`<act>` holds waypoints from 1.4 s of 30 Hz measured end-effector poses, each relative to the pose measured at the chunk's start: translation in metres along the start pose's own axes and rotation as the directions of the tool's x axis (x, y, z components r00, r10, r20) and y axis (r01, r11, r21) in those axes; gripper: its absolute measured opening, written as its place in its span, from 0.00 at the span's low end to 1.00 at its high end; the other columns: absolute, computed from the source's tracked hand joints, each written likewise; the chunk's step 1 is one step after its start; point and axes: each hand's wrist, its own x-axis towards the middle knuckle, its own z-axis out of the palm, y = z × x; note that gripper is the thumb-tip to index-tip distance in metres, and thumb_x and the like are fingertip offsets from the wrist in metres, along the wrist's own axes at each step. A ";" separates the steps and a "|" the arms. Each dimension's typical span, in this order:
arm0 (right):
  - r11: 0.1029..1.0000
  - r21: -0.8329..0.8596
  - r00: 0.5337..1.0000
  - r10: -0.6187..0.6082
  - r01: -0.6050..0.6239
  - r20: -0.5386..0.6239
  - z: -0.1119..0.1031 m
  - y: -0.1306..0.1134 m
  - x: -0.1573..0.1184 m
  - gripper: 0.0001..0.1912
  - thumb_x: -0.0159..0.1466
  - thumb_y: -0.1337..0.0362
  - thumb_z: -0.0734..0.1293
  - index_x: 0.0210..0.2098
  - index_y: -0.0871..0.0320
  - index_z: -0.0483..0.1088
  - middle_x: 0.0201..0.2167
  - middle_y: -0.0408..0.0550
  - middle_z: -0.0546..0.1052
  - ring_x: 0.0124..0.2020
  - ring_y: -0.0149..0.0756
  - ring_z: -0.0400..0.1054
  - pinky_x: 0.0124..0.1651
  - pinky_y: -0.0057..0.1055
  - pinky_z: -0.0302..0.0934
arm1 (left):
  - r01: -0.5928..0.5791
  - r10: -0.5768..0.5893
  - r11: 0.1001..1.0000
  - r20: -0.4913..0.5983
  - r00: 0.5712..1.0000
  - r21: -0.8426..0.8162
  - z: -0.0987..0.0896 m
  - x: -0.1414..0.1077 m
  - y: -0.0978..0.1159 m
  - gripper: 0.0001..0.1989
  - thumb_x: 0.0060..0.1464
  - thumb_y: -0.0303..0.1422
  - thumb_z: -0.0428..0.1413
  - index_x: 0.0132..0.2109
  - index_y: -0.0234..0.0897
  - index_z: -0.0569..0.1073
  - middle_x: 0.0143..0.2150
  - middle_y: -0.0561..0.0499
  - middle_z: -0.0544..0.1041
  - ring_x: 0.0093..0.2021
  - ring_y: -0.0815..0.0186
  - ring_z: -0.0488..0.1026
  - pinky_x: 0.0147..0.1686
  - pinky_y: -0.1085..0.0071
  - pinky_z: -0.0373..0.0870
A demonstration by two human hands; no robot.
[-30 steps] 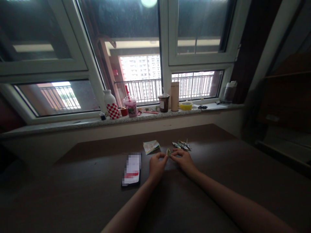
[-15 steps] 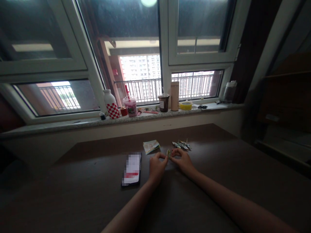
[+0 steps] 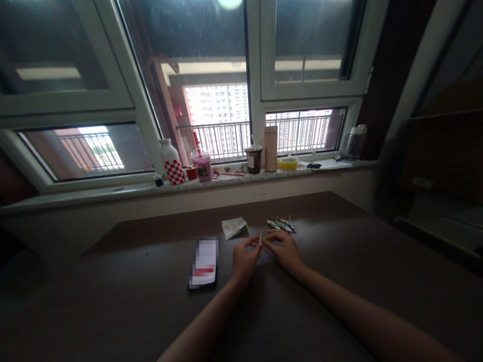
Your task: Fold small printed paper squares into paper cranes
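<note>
Between my fingertips, over the dark table (image 3: 302,311), is a small folded piece of green and white paper (image 3: 260,238). My left hand (image 3: 244,255) pinches it from the left. My right hand (image 3: 286,250) has its thumb and fingers closed on its right side. Just behind the hands to the left lies a stack of printed paper sheets (image 3: 234,228). A small pile of folded paper pieces (image 3: 282,224) sits behind my right hand. The phone (image 3: 204,263) lies left of my left hand, its screen lit and partly pixelated.
Along the windowsill (image 3: 222,180) stand a checkered bottle (image 3: 173,163), a pink drink cup (image 3: 202,165), a dark drink cup (image 3: 253,159), a tan flask (image 3: 270,149), yellow tape (image 3: 288,164) and a clear jar (image 3: 356,143). Dark scissors (image 3: 314,165) lie beside the tape.
The fingers of my right hand have closed in nearer to the small paper, which now shows a narrower side. My left hand has barely moved.
</note>
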 end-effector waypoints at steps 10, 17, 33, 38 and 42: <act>0.996 0.094 1.000 0.006 -0.009 0.027 0.004 0.003 0.001 0.14 0.54 0.56 0.72 0.36 0.56 0.68 0.31 0.46 0.78 0.36 0.41 0.74 0.49 0.40 0.62 | 0.006 -0.006 1.000 -0.001 1.000 0.000 0.001 0.002 -0.002 0.13 0.51 0.39 0.56 0.34 0.34 0.78 0.32 0.46 0.81 0.35 0.61 0.78 0.36 0.68 0.71; 1.000 -0.025 0.993 0.006 -0.003 0.118 0.003 0.003 0.000 0.13 0.53 0.59 0.72 0.38 0.55 0.76 0.33 0.47 0.79 0.45 0.45 0.71 0.55 0.43 0.58 | -0.007 0.008 1.000 -0.066 0.998 0.020 -0.002 0.003 -0.002 0.07 0.51 0.34 0.55 0.33 0.36 0.75 0.29 0.50 0.78 0.33 0.63 0.76 0.36 0.70 0.68; 0.998 -0.055 1.000 0.021 -0.020 0.023 0.000 0.006 0.003 0.12 0.52 0.60 0.72 0.36 0.54 0.78 0.31 0.46 0.79 0.44 0.46 0.70 0.54 0.43 0.59 | 0.011 -0.003 0.994 -0.069 0.998 0.110 -0.001 -0.006 0.008 0.11 0.52 0.31 0.57 0.44 0.41 0.74 0.40 0.49 0.81 0.49 0.56 0.75 0.64 0.45 0.42; 0.998 -0.056 0.999 -0.001 0.003 0.038 0.000 0.009 0.003 0.13 0.53 0.58 0.72 0.37 0.54 0.78 0.31 0.47 0.78 0.45 0.45 0.69 0.54 0.42 0.58 | -0.076 0.085 0.989 -0.066 0.994 0.127 -0.001 -0.005 0.003 0.06 0.51 0.33 0.57 0.36 0.43 0.79 0.44 0.49 0.81 0.51 0.55 0.74 0.65 0.44 0.42; 1.000 -0.017 0.997 -0.013 0.014 0.081 -0.001 0.009 0.003 0.14 0.54 0.57 0.72 0.38 0.54 0.78 0.31 0.47 0.78 0.45 0.45 0.69 0.54 0.41 0.59 | -0.027 0.033 0.994 -0.055 0.998 0.105 -0.002 -0.005 0.004 0.08 0.51 0.34 0.58 0.37 0.44 0.81 0.44 0.48 0.82 0.50 0.54 0.75 0.65 0.42 0.39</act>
